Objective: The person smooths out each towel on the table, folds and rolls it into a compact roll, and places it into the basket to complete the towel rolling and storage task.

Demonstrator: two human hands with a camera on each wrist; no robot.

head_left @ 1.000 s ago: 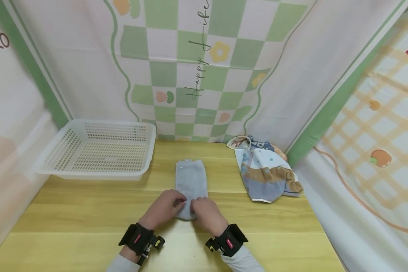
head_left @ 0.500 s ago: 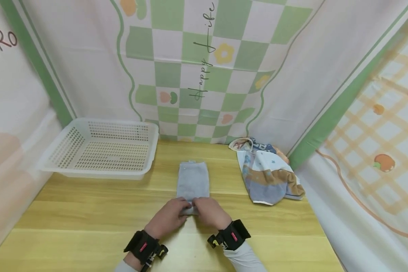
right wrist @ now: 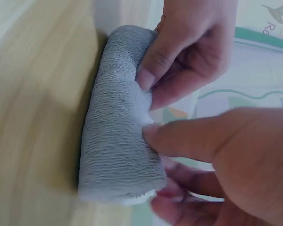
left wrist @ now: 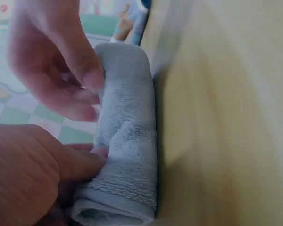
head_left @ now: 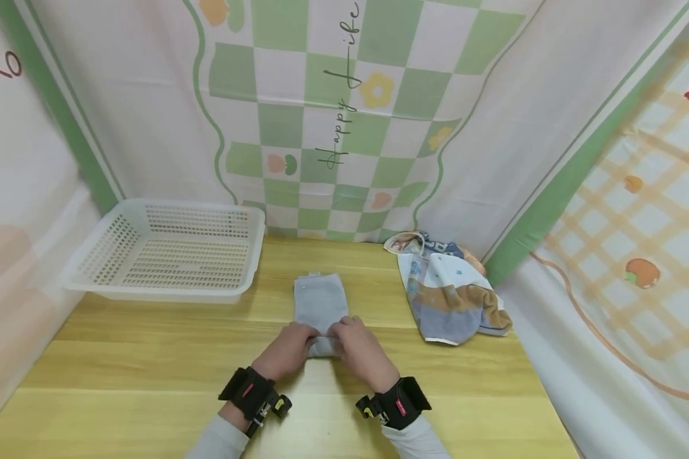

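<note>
A narrow strip of grey towel (head_left: 320, 303) lies lengthwise on the table, its near end rolled up into a thick roll (left wrist: 129, 103). My left hand (head_left: 289, 350) grips the left part of this roll, thumb on the side facing me. On its right part, my right hand (head_left: 364, 350) grips with thumb and fingers. Seen from the right wrist, both thumbs press into the fuzzy cloth close to each other. An end of the roll shows its folded layers in the left wrist view. A small pale tag (head_left: 314, 274) sits at the towel's far end.
To the back left stands a white perforated plastic basket (head_left: 172, 295). A loose heap of patterned cloths (head_left: 453, 296) in white, brown and blue-grey lies at the right. Printed curtains (head_left: 321, 115) hang behind and beside the wooden table (head_left: 149, 382).
Both hands have rolled the towel's near end away from me, so the flat strip is shorter. The fingers now hold the roll slightly farther up. The basket and cloth heap have stayed put.
</note>
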